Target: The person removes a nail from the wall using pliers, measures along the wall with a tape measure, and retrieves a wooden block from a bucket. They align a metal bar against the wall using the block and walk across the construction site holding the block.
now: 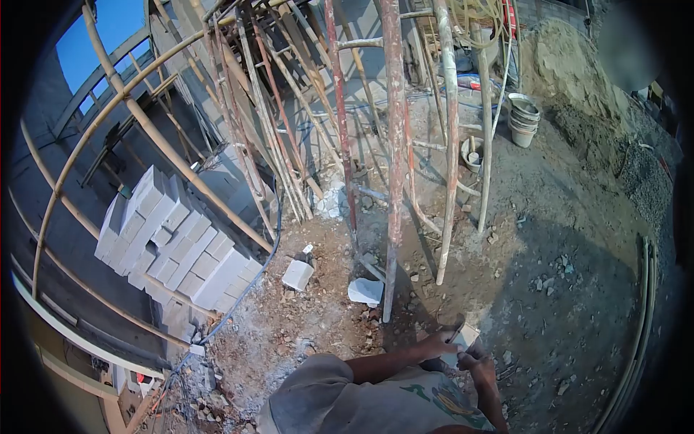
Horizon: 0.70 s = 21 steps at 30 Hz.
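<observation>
Close to my body at the bottom, my left hand is closed round a small pale flat piece with a dark strip along one edge. My right hand is at the lower end of the same piece, with its fingers curled in. What exactly the piece is, and whether the right fingers grip it or something small against it, is too small to make out. Both hands are over the dirt ground, beside the front of my grey printed shirt.
Paint-spattered poles and a ladder stand just ahead. White blocks are stacked on the left behind bamboo poles; a loose block lies nearer. Buckets stand by a sand pile. A blue hose crosses the rubble.
</observation>
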Available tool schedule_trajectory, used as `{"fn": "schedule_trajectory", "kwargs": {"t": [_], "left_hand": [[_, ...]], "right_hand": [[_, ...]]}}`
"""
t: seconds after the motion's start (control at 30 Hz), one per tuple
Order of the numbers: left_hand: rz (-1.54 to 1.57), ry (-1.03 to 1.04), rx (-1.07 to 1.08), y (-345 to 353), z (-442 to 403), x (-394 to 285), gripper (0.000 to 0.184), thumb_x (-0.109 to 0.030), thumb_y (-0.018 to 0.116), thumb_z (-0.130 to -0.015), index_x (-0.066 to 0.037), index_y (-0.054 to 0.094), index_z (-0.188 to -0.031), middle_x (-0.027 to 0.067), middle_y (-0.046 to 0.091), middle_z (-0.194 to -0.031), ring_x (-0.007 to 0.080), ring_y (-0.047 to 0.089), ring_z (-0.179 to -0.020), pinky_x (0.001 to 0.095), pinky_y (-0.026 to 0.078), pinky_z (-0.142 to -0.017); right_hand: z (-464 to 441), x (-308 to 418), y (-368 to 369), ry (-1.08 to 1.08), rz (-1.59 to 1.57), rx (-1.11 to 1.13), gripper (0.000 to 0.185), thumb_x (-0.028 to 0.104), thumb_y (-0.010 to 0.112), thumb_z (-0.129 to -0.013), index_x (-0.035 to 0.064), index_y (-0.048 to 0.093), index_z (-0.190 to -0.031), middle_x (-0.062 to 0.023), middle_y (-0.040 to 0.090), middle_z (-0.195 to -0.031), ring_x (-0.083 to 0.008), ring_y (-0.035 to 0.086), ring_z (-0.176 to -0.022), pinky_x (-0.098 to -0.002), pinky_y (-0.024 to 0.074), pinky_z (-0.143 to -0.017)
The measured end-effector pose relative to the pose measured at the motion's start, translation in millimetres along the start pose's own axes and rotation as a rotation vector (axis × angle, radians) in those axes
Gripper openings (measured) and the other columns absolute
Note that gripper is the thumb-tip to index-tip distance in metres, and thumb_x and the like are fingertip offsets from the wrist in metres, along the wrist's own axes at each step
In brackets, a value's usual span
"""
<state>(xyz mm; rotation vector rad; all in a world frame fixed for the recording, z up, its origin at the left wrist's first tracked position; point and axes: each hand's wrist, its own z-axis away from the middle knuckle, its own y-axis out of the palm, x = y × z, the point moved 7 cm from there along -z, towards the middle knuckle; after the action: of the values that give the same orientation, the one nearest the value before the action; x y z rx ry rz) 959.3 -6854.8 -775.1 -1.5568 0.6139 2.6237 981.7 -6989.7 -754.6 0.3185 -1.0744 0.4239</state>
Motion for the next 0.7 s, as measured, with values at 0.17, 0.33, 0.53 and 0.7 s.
{"fn": "schedule_trajectory", "kwargs": {"t": [0.17,0.33,0.53,0.7], "left_hand": [[-0.244,0.078,0.019,-14,-122,-44,0.043,-0.029,0.066,-0.084,0.000,0.056,-0.114,0.0064,0.063,-0.094,0.0119,0.058,-0.090,0.0264,0.046,-0.077],[-0.400,0.179,0.174,25,-228,-140,0.041,-0.030,0.066,-0.079,0.001,0.060,-0.105,0.0073,0.065,-0.090,0.0152,0.059,-0.083,0.0319,0.046,-0.073],[-0.714,0.363,0.164,58,-297,-225,0.047,-0.036,0.066,-0.075,0.001,0.057,-0.104,0.0162,0.064,-0.088,0.0268,0.062,-0.082,0.0376,0.046,-0.071],[-0.728,0.182,0.007,33,-357,-212,0.047,-0.041,0.066,-0.075,-0.001,0.059,-0.099,0.0151,0.063,-0.086,0.0265,0.062,-0.082,0.0369,0.046,-0.072]], "right_hand": [[-69,19,-71,0.010,-0.045,-0.113,0.021,0.012,0.063,-0.078,0.0006,0.063,-0.095,-0.0055,0.062,-0.073,-0.0125,0.058,-0.062,-0.0266,0.0483,-0.058],[-117,92,-170,-0.088,-0.111,-0.156,0.023,0.012,0.060,-0.078,0.0022,0.061,-0.100,-0.0039,0.061,-0.077,-0.0104,0.056,-0.063,-0.0241,0.0452,-0.056],[-153,122,-249,-0.168,-0.260,-0.290,0.021,0.011,0.057,-0.080,0.0030,0.060,-0.099,-0.0034,0.059,-0.076,-0.0112,0.057,-0.062,-0.0241,0.0452,-0.055],[-210,114,-268,-0.070,-0.369,-0.164,0.021,0.010,0.056,-0.081,0.0027,0.058,-0.101,-0.0033,0.059,-0.077,-0.0131,0.059,-0.063,-0.0241,0.0463,-0.056]]}}
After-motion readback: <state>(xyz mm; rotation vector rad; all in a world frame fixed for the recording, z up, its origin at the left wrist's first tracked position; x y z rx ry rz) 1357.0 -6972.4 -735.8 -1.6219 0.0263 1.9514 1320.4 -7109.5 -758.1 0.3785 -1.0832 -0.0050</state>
